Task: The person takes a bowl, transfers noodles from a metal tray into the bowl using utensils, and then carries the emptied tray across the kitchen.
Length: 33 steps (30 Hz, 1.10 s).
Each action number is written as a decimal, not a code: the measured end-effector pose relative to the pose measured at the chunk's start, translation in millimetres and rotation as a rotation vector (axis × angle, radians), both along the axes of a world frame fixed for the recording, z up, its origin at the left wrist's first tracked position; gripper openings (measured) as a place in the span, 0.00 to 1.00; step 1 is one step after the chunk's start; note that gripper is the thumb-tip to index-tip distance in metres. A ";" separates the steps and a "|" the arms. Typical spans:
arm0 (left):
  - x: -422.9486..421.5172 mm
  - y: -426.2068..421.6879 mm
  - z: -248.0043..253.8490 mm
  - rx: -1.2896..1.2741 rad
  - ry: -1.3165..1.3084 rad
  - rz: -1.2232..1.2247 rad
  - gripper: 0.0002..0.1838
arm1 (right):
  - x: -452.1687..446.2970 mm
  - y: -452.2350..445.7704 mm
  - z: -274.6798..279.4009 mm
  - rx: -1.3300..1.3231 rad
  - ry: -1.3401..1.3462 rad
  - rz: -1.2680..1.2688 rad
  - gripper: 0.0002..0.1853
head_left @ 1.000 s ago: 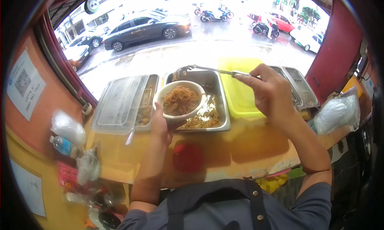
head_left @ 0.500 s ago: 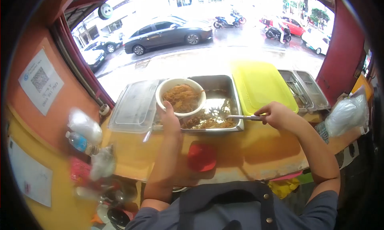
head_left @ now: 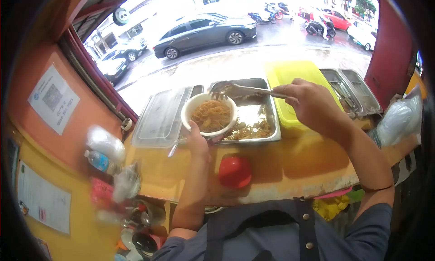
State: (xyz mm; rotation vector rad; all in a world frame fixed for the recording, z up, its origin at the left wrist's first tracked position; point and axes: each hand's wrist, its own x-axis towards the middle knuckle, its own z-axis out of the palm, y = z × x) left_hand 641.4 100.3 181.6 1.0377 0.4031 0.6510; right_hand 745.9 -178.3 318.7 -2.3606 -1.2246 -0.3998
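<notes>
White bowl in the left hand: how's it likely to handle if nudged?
The white bowl is probably fairly stiff: its rim looks round in the left hand. Likely has some heft, given the noodles inside. A hard nudge could spill some, since the top is open.

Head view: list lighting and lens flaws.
In the head view, pavement bleached white; same view, bright glare in the steel tray, shadows on the yellow counter; same view again, plastic bottle at left blurred; head view overall, fisheye bowing and black corners.
</notes>
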 end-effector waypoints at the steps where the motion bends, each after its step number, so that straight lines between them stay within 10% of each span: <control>1: -0.9 -7.0 2.7 0.004 -0.029 0.010 0.26 | -2.3 1.4 0.2 0.018 -0.091 0.037 0.18; 8: -2.9 -21.8 1.2 -0.071 -0.058 -0.061 0.33 | 9.7 3.3 8.5 0.079 -0.650 0.219 0.15; 18: 12.2 -28.7 -4.9 -0.255 -0.210 0.240 0.31 | 39.1 3.9 8.8 0.167 -0.189 0.006 0.17; 27: 58.2 9.1 -25.1 -0.011 -0.200 0.503 0.34 | 119.6 119.3 -110.0 -0.507 -0.634 -0.102 0.09; 33: 64.3 20.2 -32.0 0.008 -0.226 0.470 0.38 | 87.2 124.8 -116.6 -0.424 -0.317 0.153 0.08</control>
